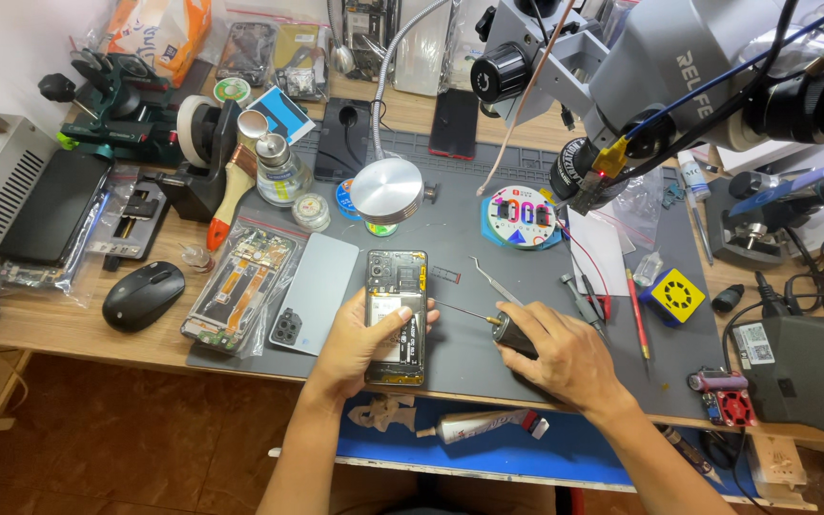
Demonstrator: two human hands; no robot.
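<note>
- A grey work mat point(488, 362) is spread over the wooden tabletop point(69, 329).
- An opened phone point(397, 315) is held flat on the mat's near middle by the left hand point(360, 343), its grip closed around it.
- A screwdriver point(498, 329) is clasped by the right hand point(565, 358), its tip touching the phone's right edge.
- Tweezers point(493, 279) lie just beyond.
</note>
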